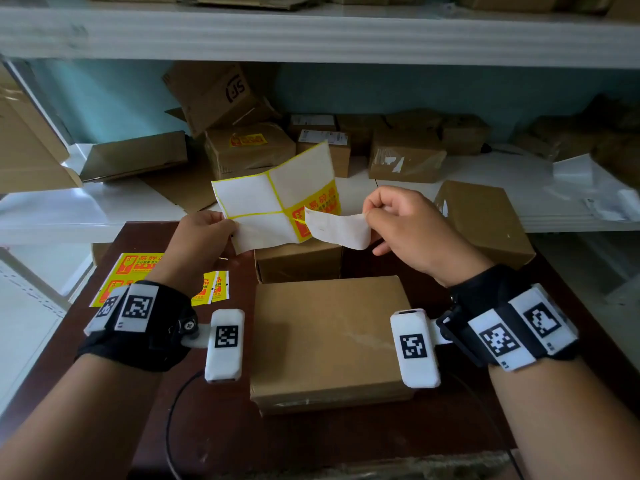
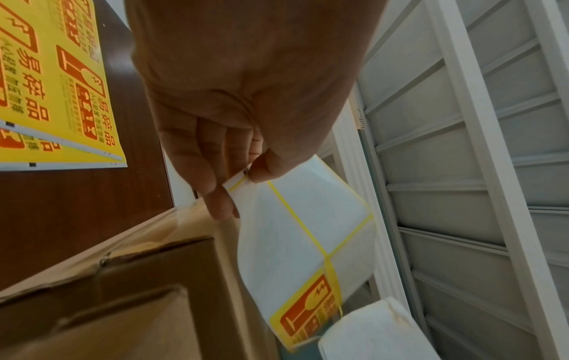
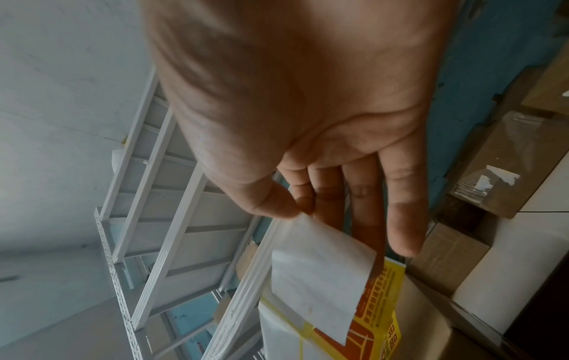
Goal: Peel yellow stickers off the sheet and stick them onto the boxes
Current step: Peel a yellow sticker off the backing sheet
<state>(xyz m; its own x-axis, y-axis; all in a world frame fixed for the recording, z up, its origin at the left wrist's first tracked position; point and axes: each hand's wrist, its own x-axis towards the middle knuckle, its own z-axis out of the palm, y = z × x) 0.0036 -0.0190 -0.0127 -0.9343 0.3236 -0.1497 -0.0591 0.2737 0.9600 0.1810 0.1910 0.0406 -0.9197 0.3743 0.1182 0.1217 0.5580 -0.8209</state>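
My left hand [image 1: 225,227] pinches the lower left corner of a sticker sheet [image 1: 263,199] held up over the boxes. Most of it is bare white backing with yellow outlines [image 2: 307,224]. My right hand [image 1: 367,213] pinches one end of a yellow sticker [image 1: 337,228], which is curled back so its white underside shows [image 3: 320,275]. Its other end still meets the sheet at the lower right. A plain cardboard box [image 1: 329,334] lies on the dark table below my hands, with a smaller box [image 1: 298,261] just behind it.
More yellow sticker sheets [image 1: 133,268] lie on the table to the left. Another box [image 1: 485,220] leans at the right against the white shelf [image 1: 104,206]. The shelf holds several boxes, one of them bearing a yellow sticker [image 1: 247,140]. A black cable [image 1: 171,410] runs along the near table.
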